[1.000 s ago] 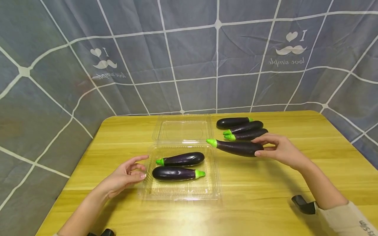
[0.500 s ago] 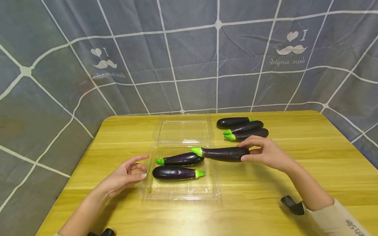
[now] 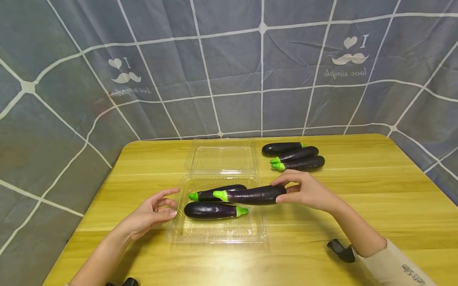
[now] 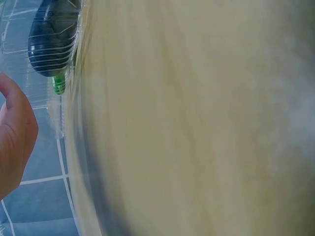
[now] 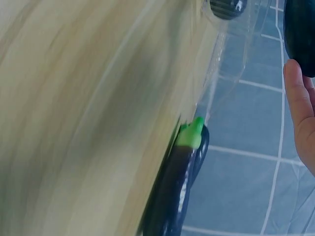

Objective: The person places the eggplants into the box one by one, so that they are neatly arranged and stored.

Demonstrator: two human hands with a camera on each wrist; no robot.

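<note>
In the head view my right hand [image 3: 307, 191] pinches the thick end of a dark purple eggplant [image 3: 255, 195], its green stem pointing left. This eggplant hangs over the right side of an open clear plastic clamshell box [image 3: 218, 234] and partly covers a second eggplant [image 3: 205, 195]. A third eggplant [image 3: 211, 210] lies in front of that one in the box, stem to the right. At the box's left edge my left hand [image 3: 152, 214] rests with fingers loosely bent, holding nothing; whether it touches the rim I cannot tell. The right wrist view shows the fingers [image 5: 295, 93] against the held eggplant [image 5: 300, 37].
Behind my right hand, 3 more eggplants [image 3: 297, 155] lie grouped on the wooden table [image 3: 304, 254]. The box's clear lid [image 3: 222, 157] lies flat behind its base. A grey curtain [image 3: 236, 79] with white lines rises past the table's back edge.
My right hand has moved left and slightly towards me, carrying the eggplant from beside the box to above it. My left hand has stayed in place.
</note>
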